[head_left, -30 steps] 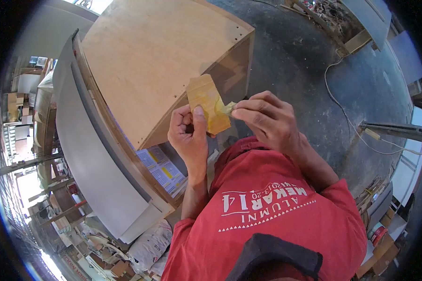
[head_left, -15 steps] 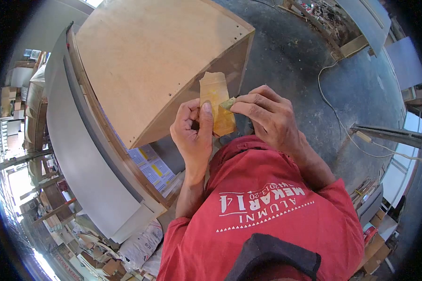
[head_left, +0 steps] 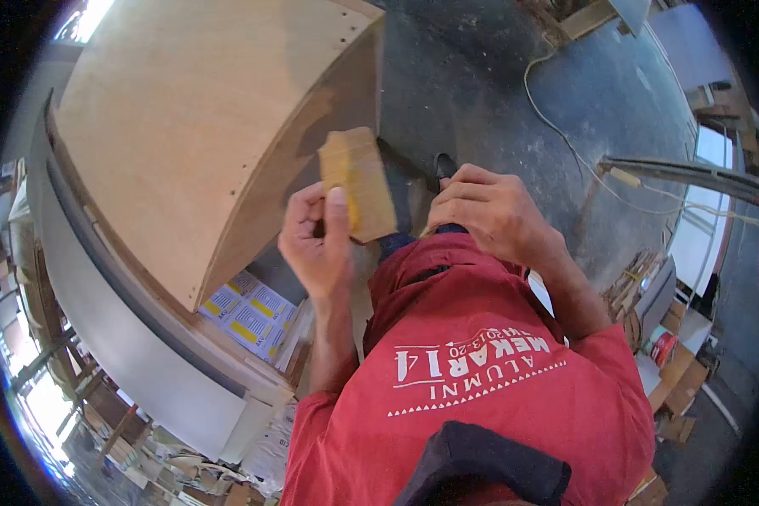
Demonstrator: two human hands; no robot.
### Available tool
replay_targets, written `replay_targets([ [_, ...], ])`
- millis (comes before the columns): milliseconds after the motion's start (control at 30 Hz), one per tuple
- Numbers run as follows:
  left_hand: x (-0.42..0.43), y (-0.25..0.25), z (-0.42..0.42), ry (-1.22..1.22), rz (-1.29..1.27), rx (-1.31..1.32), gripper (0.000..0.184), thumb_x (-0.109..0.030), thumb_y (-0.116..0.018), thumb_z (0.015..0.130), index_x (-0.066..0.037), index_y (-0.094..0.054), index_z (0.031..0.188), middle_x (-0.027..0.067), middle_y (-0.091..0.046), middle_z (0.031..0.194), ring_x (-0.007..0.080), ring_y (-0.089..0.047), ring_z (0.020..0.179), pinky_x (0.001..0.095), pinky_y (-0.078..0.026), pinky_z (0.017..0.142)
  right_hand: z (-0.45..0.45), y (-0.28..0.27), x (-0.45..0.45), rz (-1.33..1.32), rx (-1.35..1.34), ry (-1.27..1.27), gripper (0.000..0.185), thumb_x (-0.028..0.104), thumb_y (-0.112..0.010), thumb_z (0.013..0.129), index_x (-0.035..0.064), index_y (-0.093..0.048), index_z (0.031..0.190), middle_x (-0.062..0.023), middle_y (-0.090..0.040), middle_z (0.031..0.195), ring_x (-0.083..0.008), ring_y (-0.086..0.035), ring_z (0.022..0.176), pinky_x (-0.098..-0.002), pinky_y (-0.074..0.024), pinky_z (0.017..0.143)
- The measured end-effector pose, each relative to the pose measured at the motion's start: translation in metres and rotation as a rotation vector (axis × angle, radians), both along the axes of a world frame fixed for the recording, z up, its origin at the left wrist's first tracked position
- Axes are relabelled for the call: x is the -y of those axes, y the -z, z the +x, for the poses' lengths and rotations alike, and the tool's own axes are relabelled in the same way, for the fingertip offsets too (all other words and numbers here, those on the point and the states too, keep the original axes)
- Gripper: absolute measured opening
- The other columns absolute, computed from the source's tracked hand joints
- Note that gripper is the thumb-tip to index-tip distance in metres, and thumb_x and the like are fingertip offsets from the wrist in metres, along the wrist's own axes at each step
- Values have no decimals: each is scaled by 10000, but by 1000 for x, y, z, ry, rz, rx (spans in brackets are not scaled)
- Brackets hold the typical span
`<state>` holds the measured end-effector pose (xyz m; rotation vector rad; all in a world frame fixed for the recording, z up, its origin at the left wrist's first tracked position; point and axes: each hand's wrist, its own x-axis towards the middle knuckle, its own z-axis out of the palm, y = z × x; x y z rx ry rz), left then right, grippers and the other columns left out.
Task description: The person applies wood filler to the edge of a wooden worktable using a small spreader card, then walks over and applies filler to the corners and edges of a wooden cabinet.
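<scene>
Pinched between thumb and fingers of my left hand (head_left: 319, 232) is a piece of cardboard (head_left: 364, 181) with a yellow smear across its face. My right hand (head_left: 497, 215) is closed, off to the right of the cardboard and apart from it. A sliver of a small yellowish scrap (head_left: 431, 229) shows beneath its fingers; the rest is hidden. Beyond my left hand stands a large plywood box (head_left: 177, 110) with a pale top and small dark spots along its edge.
Printed sheets (head_left: 251, 316) with yellow blocks lie below the box's corner. A curved grey panel (head_left: 135, 337) runs along the left. A pale cable (head_left: 557, 131) crosses the dark floor (head_left: 472, 76) towards a metal bar (head_left: 683, 171) at right. Wood scraps (head_left: 637, 287) lie at the right.
My right hand has drawn the small scrap away from the cardboard, to the right and down. My left hand and the cardboard have shifted left. The view has turned, so the box sits further left.
</scene>
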<state>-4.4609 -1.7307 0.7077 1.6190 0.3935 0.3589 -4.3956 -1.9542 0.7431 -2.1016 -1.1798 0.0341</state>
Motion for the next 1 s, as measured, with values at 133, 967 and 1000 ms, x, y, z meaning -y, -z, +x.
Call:
replay_targets([
  [133, -13, 14, -1, -71, 49, -43, 172, -149, -643, 968, 19, -641, 1004, 17, -656, 794, 43, -552, 677, 190, -439, 617, 6, 29, 46, 40, -335, 132, 144, 22, -677, 807, 65, -681, 945, -52, -684, 897, -241, -642, 858, -335, -533, 755],
  [967, 71, 366, 99, 296, 131, -881, 220, -211, -583, 994, -5, -599, 1069, 48, -649, 929, 117, -597, 838, 273, -496, 748, 109, 553, 142, 509, -1365, 829, 66, 83, -545, 980, 81, -610, 995, -24, -686, 1088, -124, -592, 1005, -256, -462, 820],
  [1000, 62, 404, 105, 290, 125, -899, 212, -221, -593, 982, -20, -600, 1048, 43, -633, 949, 132, -584, 903, 293, -481, 837, 110, 604, 133, 599, -1394, 808, 66, 105, -530, 994, 86, -590, 1011, -35, -685, 1126, -125, -591, 1022, -260, -464, 830],
])
